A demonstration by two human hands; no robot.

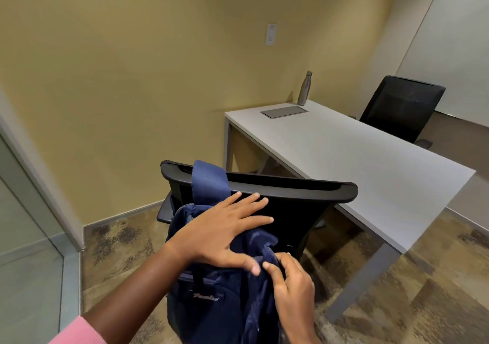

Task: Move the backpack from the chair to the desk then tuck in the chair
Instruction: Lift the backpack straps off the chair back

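Observation:
A navy blue backpack (211, 306) hangs against the back of a black office chair (296, 206), with one of its straps (209, 179) looped over the top of the backrest. My left hand (225, 232) lies flat on the top of the backpack, fingers spread toward the backrest. My right hand (291, 288) pinches a fold of the backpack's fabric just below the left thumb. The chair stands pulled out from the near corner of a white desk (357, 158) on the right.
A metal water bottle (305, 88) and a grey inset panel (284, 111) sit at the desk's far end by the yellow wall. A second black chair (399, 108) stands beyond the desk. A glass partition (26, 237) lines the left side. Patterned carpet surrounds the chair.

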